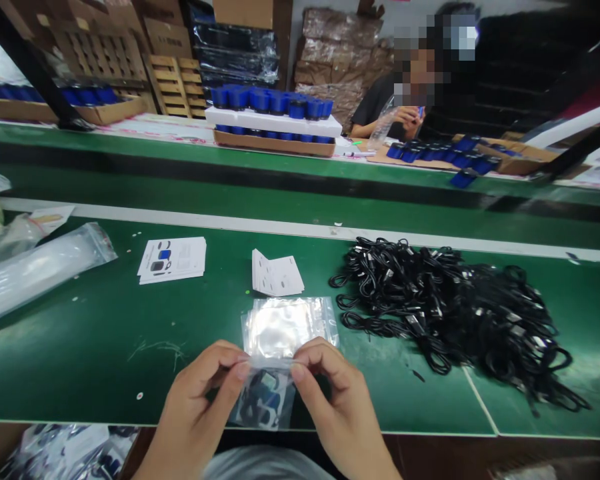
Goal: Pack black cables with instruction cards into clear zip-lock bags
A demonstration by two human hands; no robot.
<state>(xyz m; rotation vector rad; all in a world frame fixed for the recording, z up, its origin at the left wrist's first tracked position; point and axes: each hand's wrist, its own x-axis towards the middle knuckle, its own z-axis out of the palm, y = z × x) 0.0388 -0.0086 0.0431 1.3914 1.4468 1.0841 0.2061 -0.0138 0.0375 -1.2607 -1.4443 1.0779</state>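
Between my two hands hangs a clear zip bag [264, 402], its top edge pinched at both corners. My left hand [207, 387] grips the left end between thumb and forefinger, and my right hand [333, 387] grips the right end the same way. Inside the bag a printed leaflet and something dark show through the plastic; the dark part is hard to make out. Just beyond my fingertips lies a stack of clear plastic bags [290, 327]. Past it sits a small pile of folded leaflets [279, 275].
A heap of black cables [430, 300] lies to the right. Printed cards [173, 259] and a long plastic pack [45, 267] are on the left. Filled bags [75, 450] lie below the table edge. Across the green bench [105, 360], blue cylinders [270, 101] fill trays near a co-worker's hands [409, 120].
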